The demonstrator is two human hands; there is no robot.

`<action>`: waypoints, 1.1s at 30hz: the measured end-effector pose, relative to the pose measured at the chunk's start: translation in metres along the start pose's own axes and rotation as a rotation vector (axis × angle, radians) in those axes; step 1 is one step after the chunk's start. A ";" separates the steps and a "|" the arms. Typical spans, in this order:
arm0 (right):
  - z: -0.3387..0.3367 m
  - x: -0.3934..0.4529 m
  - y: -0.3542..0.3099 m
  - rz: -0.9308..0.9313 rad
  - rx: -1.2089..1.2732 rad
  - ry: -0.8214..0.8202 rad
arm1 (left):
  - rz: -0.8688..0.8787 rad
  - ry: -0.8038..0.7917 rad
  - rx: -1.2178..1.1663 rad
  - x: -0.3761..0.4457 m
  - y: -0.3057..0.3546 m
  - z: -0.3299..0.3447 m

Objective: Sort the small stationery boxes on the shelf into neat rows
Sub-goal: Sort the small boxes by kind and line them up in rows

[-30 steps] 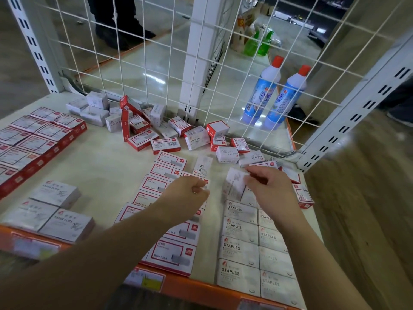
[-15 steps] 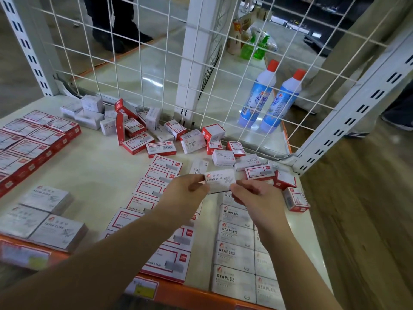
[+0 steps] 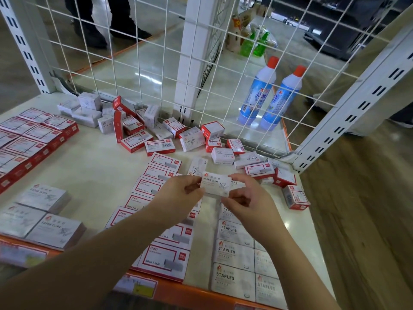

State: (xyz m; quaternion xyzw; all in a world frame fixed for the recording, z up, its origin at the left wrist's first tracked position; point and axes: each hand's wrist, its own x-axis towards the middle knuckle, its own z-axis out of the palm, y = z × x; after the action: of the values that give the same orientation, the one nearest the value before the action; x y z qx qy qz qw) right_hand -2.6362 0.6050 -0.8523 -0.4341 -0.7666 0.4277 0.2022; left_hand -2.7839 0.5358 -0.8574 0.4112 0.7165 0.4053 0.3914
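Note:
A small white paper clips box (image 3: 216, 184) is held above the shelf between both hands. My left hand (image 3: 178, 193) pinches its left end and my right hand (image 3: 245, 199) pinches its right end. Under the hands run a row of red-framed staple boxes (image 3: 165, 258) and a double row of white staples boxes (image 3: 234, 253). A loose heap of mixed red and white boxes (image 3: 156, 133) lies along the wire back. White paper clips boxes (image 3: 42, 217) sit in a group at the front left. Red boxes (image 3: 29, 142) lie in rows at the far left.
The cream shelf (image 3: 89, 171) has an orange front edge (image 3: 201, 294) with price labels. A white wire grid (image 3: 143, 59) closes the back and right side. Two blue bottles (image 3: 270, 95) stand behind the grid. A person's dark legs (image 3: 100, 21) stand beyond it.
My right hand lifted a white paper clips box from the row's far end, and my left hand came up to take its other end. Both now hold it level, label up.

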 end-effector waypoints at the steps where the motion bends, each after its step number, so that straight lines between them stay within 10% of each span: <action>1: 0.001 0.000 0.002 0.002 -0.015 -0.006 | 0.002 -0.006 0.014 0.000 -0.001 0.000; 33: 0.034 0.017 -0.046 -0.065 -0.236 -0.138 | -0.070 0.182 0.628 -0.028 -0.037 -0.094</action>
State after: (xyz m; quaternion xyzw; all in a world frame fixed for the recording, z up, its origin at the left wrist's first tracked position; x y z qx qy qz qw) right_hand -2.6912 0.5912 -0.8338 -0.3992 -0.8373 0.3569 0.1102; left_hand -2.8681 0.4738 -0.8499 0.4488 0.8524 0.1858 0.1935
